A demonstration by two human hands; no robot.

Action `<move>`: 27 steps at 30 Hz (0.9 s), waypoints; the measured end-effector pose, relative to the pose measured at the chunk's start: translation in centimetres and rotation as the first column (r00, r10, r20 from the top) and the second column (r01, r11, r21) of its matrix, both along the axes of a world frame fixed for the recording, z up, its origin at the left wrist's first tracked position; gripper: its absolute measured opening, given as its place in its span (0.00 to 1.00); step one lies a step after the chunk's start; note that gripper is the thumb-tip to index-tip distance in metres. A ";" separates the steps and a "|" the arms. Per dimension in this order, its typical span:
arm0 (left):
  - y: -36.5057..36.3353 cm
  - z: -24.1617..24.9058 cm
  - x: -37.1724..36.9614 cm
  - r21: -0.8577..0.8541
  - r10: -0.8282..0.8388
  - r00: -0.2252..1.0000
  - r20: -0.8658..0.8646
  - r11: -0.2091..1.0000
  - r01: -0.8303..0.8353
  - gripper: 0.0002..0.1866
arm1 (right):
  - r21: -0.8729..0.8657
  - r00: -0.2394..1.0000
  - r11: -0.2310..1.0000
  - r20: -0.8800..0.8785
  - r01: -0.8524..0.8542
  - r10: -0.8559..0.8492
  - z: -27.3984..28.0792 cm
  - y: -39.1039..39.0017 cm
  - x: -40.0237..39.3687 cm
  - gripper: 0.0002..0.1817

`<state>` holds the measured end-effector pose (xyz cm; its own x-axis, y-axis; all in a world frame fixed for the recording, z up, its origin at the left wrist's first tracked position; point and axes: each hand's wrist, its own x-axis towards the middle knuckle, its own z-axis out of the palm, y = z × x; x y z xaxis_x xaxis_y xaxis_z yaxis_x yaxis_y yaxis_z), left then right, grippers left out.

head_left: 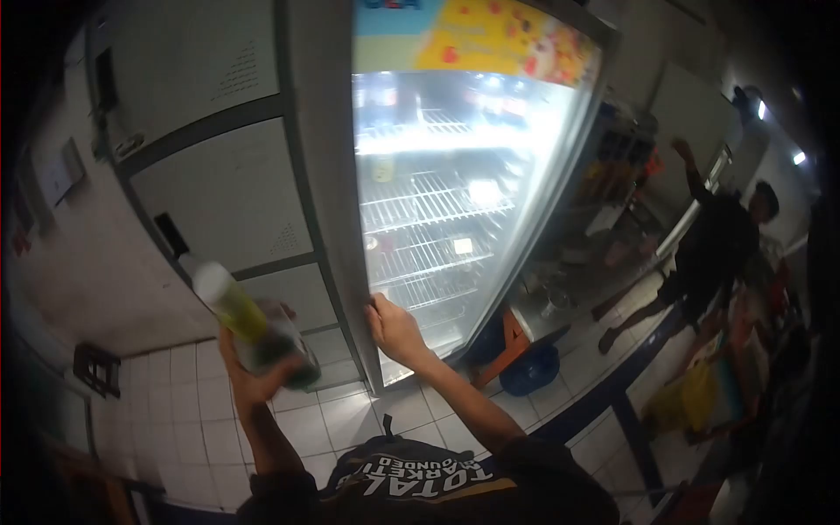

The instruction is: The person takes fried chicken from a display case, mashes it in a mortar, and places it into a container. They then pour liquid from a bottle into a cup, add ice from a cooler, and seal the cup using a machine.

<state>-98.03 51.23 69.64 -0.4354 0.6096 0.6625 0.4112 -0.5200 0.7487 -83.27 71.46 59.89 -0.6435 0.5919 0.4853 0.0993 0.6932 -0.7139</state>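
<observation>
My left hand (254, 376) is wrapped around a bottle (236, 308) with a white cap and a yellow-green body, held tilted to the left. Against it, in the same hand, is a second container (284, 354), partly clear and dark green at its end; blur hides its kind. My right hand (398, 332) has its fingers curled on the left edge of the fridge door (363, 289). Behind that edge stands a brightly lit upright display fridge (481, 39) with wire shelves (429, 206). A few small containers (382, 169) and several bottles on top sit inside.
Grey-framed cabinet doors (223, 184) rise at the left. White tiles (184, 402) cover the floor, with a small dark stool (96, 369) by the wall. A blue tub (529, 372) lies right of the fridge, below a table. Further right stands another person (722, 236), one arm raised.
</observation>
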 end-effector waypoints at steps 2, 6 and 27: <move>0.3 -1.3 2.2 -0.139 -0.046 0.997 0.057 0.989 0.054 0.45 | 0.023 0.998 0.999 -0.038 -0.040 0.041 0.4 1.4 -0.2 0.11; 2.8 -5.6 5.1 -0.264 -0.132 0.991 -0.037 0.957 0.118 0.41 | -0.176 0.980 0.968 -0.122 -0.178 0.158 5.6 1.7 4.0 0.12; 23.9 -8.4 31.9 -0.544 -0.927 0.363 -0.091 0.351 0.762 0.35 | 0.406 0.927 0.892 0.218 0.198 -0.305 11.3 5.0 40.4 0.14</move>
